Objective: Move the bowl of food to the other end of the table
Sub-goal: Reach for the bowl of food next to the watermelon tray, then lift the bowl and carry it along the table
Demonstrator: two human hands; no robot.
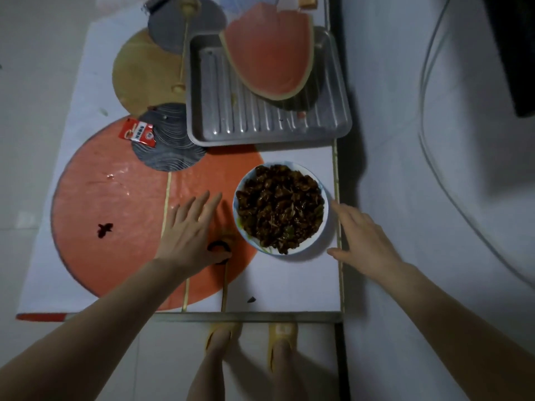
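Note:
A white bowl (323,227) heaped with dark brown cooked food (279,208) sits on the table near its near right corner. My left hand (192,230) hovers just left of the bowl, fingers spread, holding nothing. My right hand (363,238) is just right of the bowl at the table's right edge, fingers apart and empty. Neither hand touches the bowl.
A metal tray (260,131) holding a large watermelon slice (270,56) stands behind the bowl. A red packet (137,133) lies to the left of the tray. The patterned tablecloth (115,204) shows dark stains (104,229). My feet in yellow slippers (282,334) stand below the table's near edge (246,316).

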